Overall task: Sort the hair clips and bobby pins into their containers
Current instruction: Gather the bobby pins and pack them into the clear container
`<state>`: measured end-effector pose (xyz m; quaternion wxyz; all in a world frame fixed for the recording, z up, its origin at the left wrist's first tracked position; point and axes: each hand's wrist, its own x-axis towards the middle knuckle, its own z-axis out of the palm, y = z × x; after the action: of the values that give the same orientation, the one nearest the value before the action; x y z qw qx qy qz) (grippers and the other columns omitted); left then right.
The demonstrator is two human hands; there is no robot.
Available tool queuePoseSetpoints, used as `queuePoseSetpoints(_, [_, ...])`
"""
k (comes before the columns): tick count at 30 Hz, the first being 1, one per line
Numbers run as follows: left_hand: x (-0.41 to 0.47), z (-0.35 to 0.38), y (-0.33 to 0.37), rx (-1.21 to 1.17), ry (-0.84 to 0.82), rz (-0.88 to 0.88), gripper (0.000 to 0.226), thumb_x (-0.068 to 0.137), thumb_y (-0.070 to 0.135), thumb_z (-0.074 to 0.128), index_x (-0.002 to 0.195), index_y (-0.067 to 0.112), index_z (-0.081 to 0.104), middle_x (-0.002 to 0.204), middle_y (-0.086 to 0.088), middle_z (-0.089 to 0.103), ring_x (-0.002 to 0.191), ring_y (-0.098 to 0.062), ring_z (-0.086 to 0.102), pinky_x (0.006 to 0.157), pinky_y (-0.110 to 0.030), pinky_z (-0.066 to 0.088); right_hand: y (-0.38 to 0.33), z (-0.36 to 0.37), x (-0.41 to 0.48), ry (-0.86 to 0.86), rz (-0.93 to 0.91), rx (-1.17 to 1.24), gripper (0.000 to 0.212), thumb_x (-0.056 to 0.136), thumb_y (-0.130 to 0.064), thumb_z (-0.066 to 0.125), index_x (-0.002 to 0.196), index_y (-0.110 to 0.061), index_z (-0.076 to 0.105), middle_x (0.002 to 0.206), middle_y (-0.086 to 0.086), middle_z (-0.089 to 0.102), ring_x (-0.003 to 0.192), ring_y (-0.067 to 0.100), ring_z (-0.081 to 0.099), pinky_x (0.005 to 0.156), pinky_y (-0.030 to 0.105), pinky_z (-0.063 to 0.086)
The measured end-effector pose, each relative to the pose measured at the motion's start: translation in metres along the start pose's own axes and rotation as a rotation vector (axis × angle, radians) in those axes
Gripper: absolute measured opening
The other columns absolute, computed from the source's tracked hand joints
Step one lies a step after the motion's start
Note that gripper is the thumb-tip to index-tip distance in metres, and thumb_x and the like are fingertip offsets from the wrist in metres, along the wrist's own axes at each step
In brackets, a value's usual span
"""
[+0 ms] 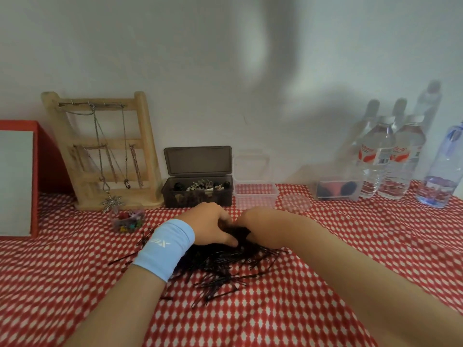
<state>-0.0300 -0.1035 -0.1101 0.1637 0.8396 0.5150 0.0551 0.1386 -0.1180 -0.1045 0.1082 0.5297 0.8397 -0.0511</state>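
Note:
A heap of black bobby pins (pixel 220 266) lies on the red patterned tablecloth in the middle. My left hand (pixel 210 226), with a light blue wristband, and my right hand (pixel 260 226) meet at the far end of the heap, fingers curled round a bunch of pins between them. Behind the hands stands an open dark grey box (pixel 198 194) with hair clips inside. An open clear plastic container (pixel 255 194) stands right of it. A small clear tub of coloured mini clips (pixel 127 221) sits to the left.
A wooden jewellery stand (pixel 105 151) with necklaces stands at the back left, beside a red-framed board (pixel 20 179). Several water bottles (pixel 390 159) and a clear box with dark items (pixel 335 189) line the back right. A clear round lid (pixel 295 204) lies nearby.

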Motion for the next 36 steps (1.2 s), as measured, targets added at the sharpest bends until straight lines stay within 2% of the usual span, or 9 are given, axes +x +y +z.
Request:
queuePoseSetpoints(6, [-0.005, -0.019, -0.020, -0.042, -0.055, -0.077, 0.047, 0.071, 0.050, 0.082, 0.112, 0.034, 0.064, 0.103, 0.015, 0.067, 0.094, -0.005, 0.063, 0.090, -0.028, 0.051, 0.010, -0.013, -0.011, 0.024, -0.008, 0.100, 0.031, 0.101, -0.018, 0.055, 0.132, -0.019, 0.060, 0.124, 0.001, 0.062, 0.113, 0.022, 0.058, 0.096, 0.033, 0.046])
queuePoseSetpoints(13, [-0.005, -0.024, -0.020, -0.063, -0.088, -0.037, 0.041, 0.081, 0.049, 0.073, 0.117, 0.032, 0.066, 0.108, 0.016, 0.066, 0.101, -0.005, 0.062, 0.097, -0.027, 0.048, 0.023, -0.020, -0.017, 0.117, -0.007, 0.423, 0.009, 0.101, -0.022, 0.054, 0.096, -0.026, 0.060, 0.090, -0.009, 0.063, 0.078, 0.009, 0.058, 0.067, 0.023, 0.043])
queuePoseSetpoints(16, [-0.003, -0.024, -0.018, -0.249, 0.097, 0.001, 0.028, 0.084, 0.053, 0.068, 0.102, 0.031, 0.065, 0.095, 0.015, 0.070, 0.090, -0.005, 0.066, 0.090, -0.026, 0.050, 0.020, -0.012, -0.013, 0.110, -0.023, 0.590, 0.008, 0.101, -0.016, 0.052, 0.096, -0.017, 0.059, 0.086, -0.004, 0.062, 0.073, 0.010, 0.055, 0.066, 0.023, 0.044])
queuePoseSetpoints(19, [-0.003, -0.024, -0.012, -0.406, 0.219, 0.052, 0.012, 0.092, 0.032, 0.065, 0.089, 0.022, 0.068, 0.079, 0.010, 0.075, 0.074, -0.008, 0.071, 0.080, -0.029, 0.054, 0.017, -0.007, -0.007, 0.065, -0.025, 0.759, 0.011, 0.103, -0.014, 0.049, 0.103, -0.010, 0.060, 0.083, -0.002, 0.060, 0.071, 0.010, 0.054, 0.065, 0.019, 0.045])
queuePoseSetpoints(21, [-0.003, -0.023, -0.007, -0.452, 0.269, 0.057, 0.008, 0.093, 0.023, 0.065, 0.088, 0.019, 0.070, 0.076, 0.008, 0.075, 0.071, -0.013, 0.071, 0.072, -0.025, 0.052, 0.018, -0.005, -0.002, 0.059, -0.034, 0.867, 0.015, 0.103, -0.018, 0.049, 0.105, -0.006, 0.058, 0.085, 0.001, 0.060, 0.073, 0.012, 0.055, 0.071, 0.026, 0.047])
queuePoseSetpoints(25, [-0.001, -0.021, -0.005, -0.372, 0.448, 0.012, 0.010, 0.085, 0.038, 0.072, 0.090, 0.030, 0.070, 0.080, 0.012, 0.068, 0.074, -0.003, 0.062, 0.072, -0.021, 0.044, 0.024, -0.006, 0.004, 0.056, -0.081, 0.974, 0.022, 0.106, -0.028, 0.048, 0.100, -0.009, 0.059, 0.083, 0.007, 0.065, 0.075, 0.014, 0.060, 0.076, 0.030, 0.051])
queuePoseSetpoints(28, [-0.001, -0.018, -0.006, -0.485, 0.351, -0.086, 0.038, 0.074, 0.050, 0.079, 0.100, 0.031, 0.059, 0.090, 0.011, 0.067, 0.068, -0.003, 0.061, 0.069, -0.025, 0.048, 0.029, -0.008, 0.009, 0.074, -0.102, 1.041, 0.031, 0.106, -0.029, 0.050, 0.112, 0.000, 0.059, 0.088, 0.010, 0.069, 0.078, 0.016, 0.063, 0.079, 0.031, 0.052])
queuePoseSetpoints(32, [-0.001, -0.014, -0.003, -0.527, 0.253, -0.094, 0.030, 0.078, 0.032, 0.081, 0.095, 0.018, 0.062, 0.071, 0.001, 0.072, 0.048, -0.002, 0.061, 0.053, -0.022, 0.049, 0.030, -0.001, 0.019, 0.142, -0.088, 1.082, 0.031, 0.104, -0.027, 0.053, 0.111, 0.001, 0.063, 0.094, 0.013, 0.070, 0.083, 0.020, 0.064, 0.085, 0.036, 0.052])
queuePoseSetpoints(36, [0.002, -0.018, -0.012, -0.415, 0.390, -0.130, 0.028, 0.078, 0.044, 0.077, 0.096, 0.030, 0.061, 0.082, 0.009, 0.071, 0.070, -0.001, 0.064, 0.069, -0.023, 0.049, 0.031, 0.008, 0.024, 0.089, -0.061, 1.140, 0.021, 0.103, -0.022, 0.051, 0.094, -0.005, 0.062, 0.080, 0.001, 0.069, 0.076, 0.017, 0.062, 0.079, 0.033, 0.050])
